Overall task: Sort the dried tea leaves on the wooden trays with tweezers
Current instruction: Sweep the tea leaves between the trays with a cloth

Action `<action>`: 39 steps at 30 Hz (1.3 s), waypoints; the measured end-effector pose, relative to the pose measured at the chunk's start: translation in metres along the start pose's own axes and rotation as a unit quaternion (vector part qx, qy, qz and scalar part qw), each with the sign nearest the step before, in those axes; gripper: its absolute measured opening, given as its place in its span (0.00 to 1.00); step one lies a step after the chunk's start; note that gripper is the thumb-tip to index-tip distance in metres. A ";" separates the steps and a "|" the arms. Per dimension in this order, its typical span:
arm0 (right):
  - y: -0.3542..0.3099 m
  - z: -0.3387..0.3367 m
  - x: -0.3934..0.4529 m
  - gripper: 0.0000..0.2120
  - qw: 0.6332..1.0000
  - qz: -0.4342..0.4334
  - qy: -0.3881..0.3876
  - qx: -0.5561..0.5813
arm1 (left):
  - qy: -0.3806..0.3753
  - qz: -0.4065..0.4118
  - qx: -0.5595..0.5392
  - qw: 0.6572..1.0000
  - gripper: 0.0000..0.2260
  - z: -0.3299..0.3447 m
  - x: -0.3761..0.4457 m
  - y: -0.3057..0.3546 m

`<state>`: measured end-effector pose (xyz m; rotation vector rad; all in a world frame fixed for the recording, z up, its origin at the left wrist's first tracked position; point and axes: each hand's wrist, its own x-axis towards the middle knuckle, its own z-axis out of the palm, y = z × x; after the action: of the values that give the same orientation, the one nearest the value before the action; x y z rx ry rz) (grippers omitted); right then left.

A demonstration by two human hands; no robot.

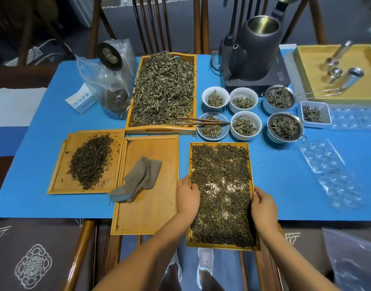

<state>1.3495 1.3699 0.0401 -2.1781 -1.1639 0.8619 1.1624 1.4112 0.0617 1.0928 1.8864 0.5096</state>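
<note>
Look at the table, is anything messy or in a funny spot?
Yes. A crumpled grey cloth lies on the middle wooden tray, hanging over its left edge. The tweezers sit askew, bridging the big leaf tray and a small dish. Both hands grip the tray of dark leaves, which overhangs the table edge.

The near right tray (251,164), a shallow rectangular wooden one, holds a thin, dark spread of dried tea leaves (220,164) with pale patches of bare wood near its middle, and its near end juts past the table edge. Left of it lies a wooden tray (157,206) without leaves; further left a tray (60,181) carries a dark heap (90,160). Behind it a handled tray (159,130) brims with lighter, larger leaves (163,87). The wooden tweezers (203,121) rest across that tray's right corner, apparently closed.
</note>
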 end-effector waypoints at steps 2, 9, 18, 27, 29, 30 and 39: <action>-0.004 -0.002 -0.002 0.13 1.000 -0.004 0.009 0.017 | 0.000 -0.006 0.002 1.000 0.18 0.000 -0.001 0.002; -0.011 -0.010 -0.013 0.14 0.996 0.008 0.009 0.086 | 0.010 -0.021 -0.010 1.000 0.20 -0.008 -0.014 0.000; -0.040 -0.019 -0.023 0.14 0.977 0.040 -0.037 0.208 | 0.058 -0.012 -0.039 0.998 0.19 -0.039 -0.019 0.007; -0.099 0.017 -0.031 0.12 0.947 -0.008 -0.122 0.297 | 0.123 -0.027 -0.054 0.991 0.20 -0.107 -0.005 -0.001; -0.113 0.033 -0.034 0.12 0.944 -0.021 -0.145 0.295 | 0.138 -0.040 -0.054 0.988 0.20 -0.126 -0.001 -0.007; -0.120 0.041 -0.035 0.12 0.945 -0.028 -0.152 0.289 | 0.144 -0.045 -0.054 0.987 0.20 -0.136 0.001 -0.011; -0.175 0.108 -0.049 0.16 0.952 -0.047 -0.171 0.248 | 0.165 -0.029 -0.028 0.985 0.22 -0.214 0.020 -0.049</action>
<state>1.1571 1.4302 0.1040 -1.5942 -1.0501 1.3613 0.9542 1.4176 0.1331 0.9586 2.1683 0.7427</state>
